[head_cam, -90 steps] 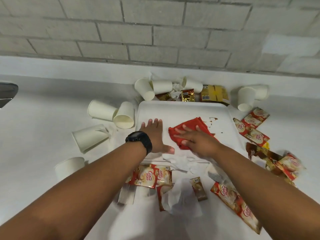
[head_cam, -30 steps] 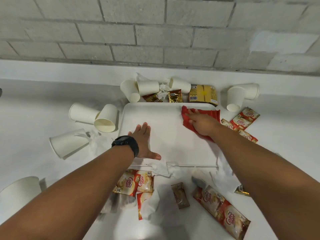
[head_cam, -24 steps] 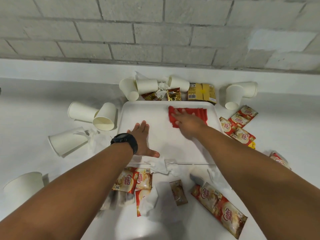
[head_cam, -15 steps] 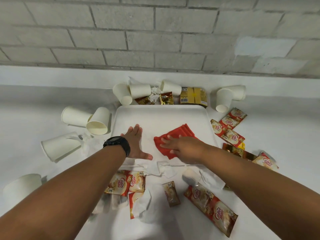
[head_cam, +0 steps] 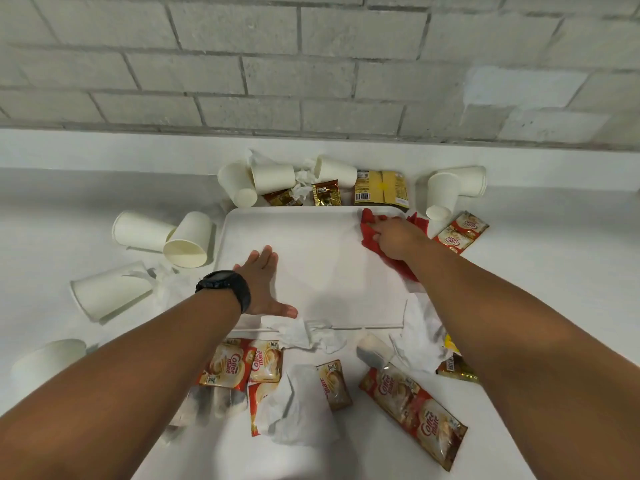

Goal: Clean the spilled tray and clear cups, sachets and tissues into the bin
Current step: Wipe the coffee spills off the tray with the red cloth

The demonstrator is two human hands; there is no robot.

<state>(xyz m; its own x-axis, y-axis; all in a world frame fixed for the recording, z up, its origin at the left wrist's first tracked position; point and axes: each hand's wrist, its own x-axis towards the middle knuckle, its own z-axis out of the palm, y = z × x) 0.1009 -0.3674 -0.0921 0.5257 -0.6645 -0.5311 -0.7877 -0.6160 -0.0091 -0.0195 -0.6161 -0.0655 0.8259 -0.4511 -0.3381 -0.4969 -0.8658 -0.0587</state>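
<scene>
- A grey brick wall point(head_cam: 311, 64) runs along the back, and a white counter point(head_cam: 52, 209) sits below it
- A white tray point(head_cam: 311, 258) lies flat on the counter in front of me, and its top looks wiped and white
- My left hand point(head_cam: 265, 285) lies flat on the near left part of the tray with straight fingers, pressing down and gripping nothing
- A black watch point(head_cam: 225, 289) is on my left wrist
- My right hand point(head_cam: 393, 237) is at the far right corner of the tray, with its fingers bent onto a red cloth point(head_cam: 370, 233) and pressing it down
- White paper cups lie all around: two on their sides point(head_cam: 166, 237) left of the tray, one tipped cup point(head_cam: 110, 292) nearer me, one point(head_cam: 48, 358) at the left edge, three point(head_cam: 273, 178) behind the tray, and two point(head_cam: 450, 188) at the far right
- A long strip of Coffee mate sachets point(head_cam: 415, 410) lies near my right arm
- More Coffee mate sachets point(head_cam: 242, 363) lie just under my left arm, and two point(head_cam: 457, 233) sit right of the tray
- Crumpled white tissues point(head_cam: 311, 334) touch the near edge of the tray, and a bigger tissue point(head_cam: 298, 410) covers some sachets
- A yellow packet point(head_cam: 381, 188) and small brown sachets point(head_cam: 325, 194) lie behind the tray, by the wall
</scene>
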